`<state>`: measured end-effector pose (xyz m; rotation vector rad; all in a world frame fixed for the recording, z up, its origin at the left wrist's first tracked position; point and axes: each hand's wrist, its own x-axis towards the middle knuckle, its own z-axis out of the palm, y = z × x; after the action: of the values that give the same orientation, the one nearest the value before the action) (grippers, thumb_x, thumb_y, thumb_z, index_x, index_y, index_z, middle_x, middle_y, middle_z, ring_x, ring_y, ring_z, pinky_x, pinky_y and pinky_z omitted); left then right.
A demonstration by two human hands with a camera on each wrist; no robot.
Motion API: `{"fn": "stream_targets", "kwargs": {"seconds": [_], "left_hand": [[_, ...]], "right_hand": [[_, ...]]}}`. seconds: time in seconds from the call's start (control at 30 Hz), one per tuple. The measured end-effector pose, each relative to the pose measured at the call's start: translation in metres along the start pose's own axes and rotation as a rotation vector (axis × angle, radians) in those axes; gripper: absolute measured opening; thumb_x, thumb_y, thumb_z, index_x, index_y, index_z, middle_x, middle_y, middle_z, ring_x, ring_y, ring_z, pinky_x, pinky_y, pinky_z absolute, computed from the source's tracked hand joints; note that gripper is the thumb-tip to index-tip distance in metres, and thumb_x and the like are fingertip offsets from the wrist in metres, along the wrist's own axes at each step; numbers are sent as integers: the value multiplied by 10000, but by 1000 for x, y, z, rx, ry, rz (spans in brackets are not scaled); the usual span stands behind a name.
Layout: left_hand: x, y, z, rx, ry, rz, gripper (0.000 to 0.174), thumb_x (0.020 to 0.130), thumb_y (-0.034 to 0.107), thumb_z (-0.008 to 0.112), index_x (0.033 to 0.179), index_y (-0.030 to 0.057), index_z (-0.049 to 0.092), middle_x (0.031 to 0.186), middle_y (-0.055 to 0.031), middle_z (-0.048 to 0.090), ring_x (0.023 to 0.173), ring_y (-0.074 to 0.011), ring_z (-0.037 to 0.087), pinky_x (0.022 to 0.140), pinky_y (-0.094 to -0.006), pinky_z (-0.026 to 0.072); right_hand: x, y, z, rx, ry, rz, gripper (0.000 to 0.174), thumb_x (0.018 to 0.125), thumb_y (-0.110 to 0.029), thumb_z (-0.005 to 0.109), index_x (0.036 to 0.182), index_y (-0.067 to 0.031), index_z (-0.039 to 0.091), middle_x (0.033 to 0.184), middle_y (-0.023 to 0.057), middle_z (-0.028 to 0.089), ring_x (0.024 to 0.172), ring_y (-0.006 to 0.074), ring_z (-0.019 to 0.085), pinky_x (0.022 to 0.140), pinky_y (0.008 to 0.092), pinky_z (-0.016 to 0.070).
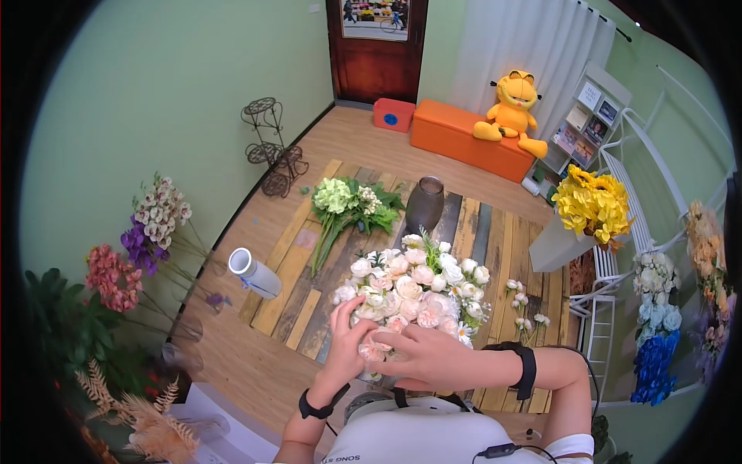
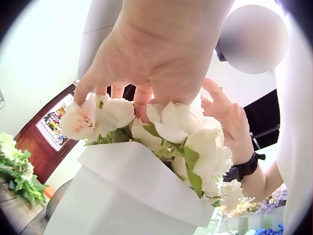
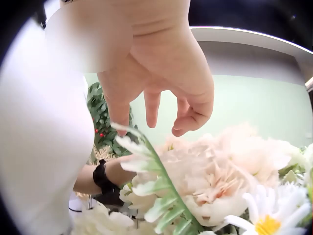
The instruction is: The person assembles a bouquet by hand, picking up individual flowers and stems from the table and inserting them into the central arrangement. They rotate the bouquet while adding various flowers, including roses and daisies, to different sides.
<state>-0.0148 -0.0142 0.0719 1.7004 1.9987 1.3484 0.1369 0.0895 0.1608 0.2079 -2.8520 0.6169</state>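
Observation:
A full arrangement of pale pink and white flowers [image 1: 421,290] stands at the near side of the wooden table. In the left wrist view its white angular vase [image 2: 132,186] shows under the blooms. The left hand [image 1: 345,348] is at the arrangement's near left edge; seen from its wrist, the left hand [image 2: 151,63] rests its fingers among the white blooms. Just above the pink blooms, the right hand [image 1: 433,357] reaches across from the right. From its own wrist camera the right hand [image 3: 161,73] has loosely bent, spread fingers over a pink flower [image 3: 215,181], holding nothing.
On the table [image 1: 305,309] are a green bunch [image 1: 340,205], a dark vase [image 1: 425,203] and small white stems [image 1: 522,305]. A white vase [image 1: 253,274] stands left. Yellow flowers [image 1: 591,205] fill a tall vase at right. More flowers line both sides.

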Motion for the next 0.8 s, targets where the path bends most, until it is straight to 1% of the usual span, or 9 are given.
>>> {"fn": "stream_targets", "kwargs": {"seconds": [0.07,0.1,0.17,0.27,0.47,0.6,0.67,0.7,0.8], "left_hand": [[0,0,0,1,-7,-7,140,686,16,604,816,55,569,1230,-157,397,1156,-370,317,961,-428,265],[-1,-3,1,-4,-1,0,133,688,16,601,812,54,571,1235,-153,398,1160,-371,315,966,-431,263],[-3,-10,2,-8,9,5,126,690,16,598,808,53,574,1240,-150,399,1164,-373,314,970,-434,262],[-6,-22,-2,16,-25,55,97,703,23,599,793,56,584,1254,-133,408,1173,-373,313,985,-438,255],[-9,-40,-13,-78,-113,126,106,696,75,648,793,93,611,1265,-106,424,1176,-363,327,994,-440,255],[-9,-43,-19,-65,-133,150,125,688,77,657,804,105,620,1269,-102,424,1176,-362,331,989,-437,265],[-8,-39,-23,-63,-140,161,125,687,75,657,804,106,621,1269,-100,424,1177,-364,329,987,-437,269],[-8,-34,-25,-6,-156,162,135,680,77,657,806,110,620,1268,-97,426,1172,-368,330,982,-439,275],[-10,-26,-27,104,-192,168,181,657,88,658,829,120,614,1272,-93,420,1163,-374,330,971,-446,286]], "right_hand": [[3,6,17,-220,4,-77,415,639,-169,659,1035,-136,542,978,36,490,773,206,491,574,293,446],[1,12,25,-220,5,-77,415,639,-169,659,1035,-136,542,978,36,490,773,206,491,574,293,446],[-2,25,38,-325,-4,-71,385,598,-141,625,973,-99,551,929,31,480,767,200,473,618,285,428],[-3,25,32,-292,-28,-18,341,588,-113,594,920,-52,547,871,29,469,780,195,458,655,274,410],[-7,27,33,-343,-60,87,348,572,-100,579,911,-29,551,854,36,465,764,194,448,643,275,401],[-6,27,35,-366,-37,106,338,603,-110,589,929,-30,554,827,41,465,758,187,456,633,271,396],[-7,28,42,-304,52,100,317,667,-123,607,969,-39,560,801,43,471,743,192,474,637,287,403],[-6,27,40,-305,55,101,317,667,-123,607,969,-39,560,801,43,471,743,192,474,637,287,403],[-4,22,24,-130,117,44,271,692,-134,599,950,-54,574,803,45,504,749,186,502,636,298,414]]}}
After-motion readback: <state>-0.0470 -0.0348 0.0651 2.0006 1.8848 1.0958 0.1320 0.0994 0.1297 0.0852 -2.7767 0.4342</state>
